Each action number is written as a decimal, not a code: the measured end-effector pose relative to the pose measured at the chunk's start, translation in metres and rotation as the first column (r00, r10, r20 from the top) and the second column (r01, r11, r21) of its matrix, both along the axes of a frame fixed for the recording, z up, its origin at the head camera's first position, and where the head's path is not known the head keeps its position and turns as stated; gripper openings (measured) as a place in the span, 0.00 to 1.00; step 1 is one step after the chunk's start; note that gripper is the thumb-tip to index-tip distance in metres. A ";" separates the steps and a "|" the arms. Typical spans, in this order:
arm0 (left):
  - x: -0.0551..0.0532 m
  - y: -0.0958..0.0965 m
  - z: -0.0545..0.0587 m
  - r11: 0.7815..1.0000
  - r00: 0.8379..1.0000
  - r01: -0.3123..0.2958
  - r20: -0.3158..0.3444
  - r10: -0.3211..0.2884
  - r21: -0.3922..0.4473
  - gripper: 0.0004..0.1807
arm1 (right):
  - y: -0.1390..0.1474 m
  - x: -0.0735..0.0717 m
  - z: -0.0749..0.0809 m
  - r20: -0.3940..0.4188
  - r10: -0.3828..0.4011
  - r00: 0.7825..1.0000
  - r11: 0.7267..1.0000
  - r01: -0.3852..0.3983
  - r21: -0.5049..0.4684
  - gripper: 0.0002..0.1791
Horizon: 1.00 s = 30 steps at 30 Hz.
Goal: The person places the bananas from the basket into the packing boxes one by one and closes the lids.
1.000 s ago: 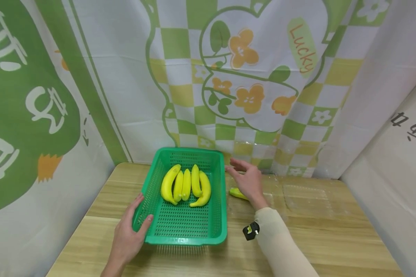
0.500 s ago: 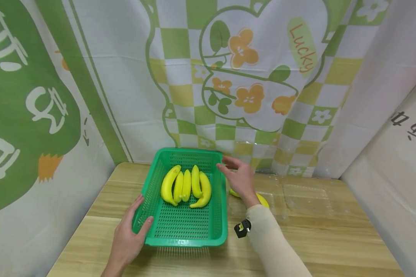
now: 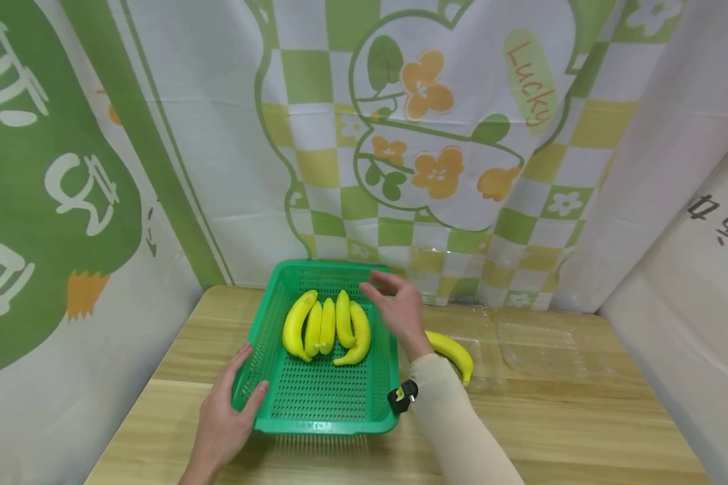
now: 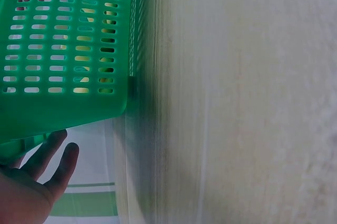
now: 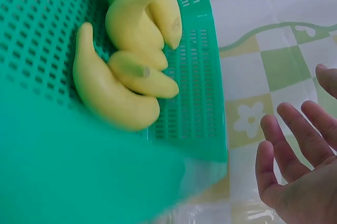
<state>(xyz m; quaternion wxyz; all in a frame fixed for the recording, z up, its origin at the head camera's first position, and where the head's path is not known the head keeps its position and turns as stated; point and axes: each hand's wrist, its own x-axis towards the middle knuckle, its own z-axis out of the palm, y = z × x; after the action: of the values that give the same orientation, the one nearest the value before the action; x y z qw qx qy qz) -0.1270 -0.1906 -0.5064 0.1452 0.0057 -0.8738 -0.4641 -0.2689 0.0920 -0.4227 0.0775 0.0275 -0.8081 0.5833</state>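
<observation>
A green plastic basket (image 3: 315, 426) stands on the table with several yellow bananas (image 3: 326, 327) lying side by side inside it. My left hand (image 3: 224, 414) holds the basket's left rim, thumb over the inner side and fingers outside; in the left wrist view two of its fingers (image 4: 64, 163) extend beyond the rim. Over the basket's back right corner hovers my right hand (image 3: 397, 310), holding nothing, its fingers loosely bent and apart in the right wrist view. Another banana (image 3: 455, 353) lies outside the basket, partly hidden behind the right forearm.
Clear plastic packaging (image 3: 536, 347) lies on the wooden table (image 3: 552, 417) to the right. A patterned curtain (image 3: 461, 263) hangs directly behind the basket, with printed cloth on both sides. A small black device (image 3: 403, 396) sits at the right wrist.
My right hand has moved left, from beside the basket to over its back right corner. More of the banana outside the basket has come into view. The left hand has stayed put.
</observation>
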 end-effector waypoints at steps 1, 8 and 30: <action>0.000 0.000 0.000 1.000 1.000 0.000 -0.003 0.000 0.002 0.36 | -0.003 0.000 0.000 0.004 0.003 1.000 1.000 -0.003 -0.008 0.24; -0.001 0.000 -0.004 1.000 1.000 -0.001 -0.014 0.001 0.024 0.36 | -0.019 -0.001 -0.001 0.009 0.017 1.000 0.999 -0.017 -0.039 0.23; -0.003 0.001 -0.006 0.999 1.000 -0.017 -0.018 0.018 0.049 0.35 | -0.050 -0.006 -0.023 0.073 0.032 0.997 0.983 -0.018 -0.185 0.23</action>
<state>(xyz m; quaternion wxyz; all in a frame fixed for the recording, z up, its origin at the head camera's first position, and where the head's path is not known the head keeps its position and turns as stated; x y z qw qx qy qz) -0.1299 -0.1899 -0.5121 0.1570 0.0125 -0.8608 -0.4840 -0.2750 0.0417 -0.4454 0.0419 0.0084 -0.7525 0.6573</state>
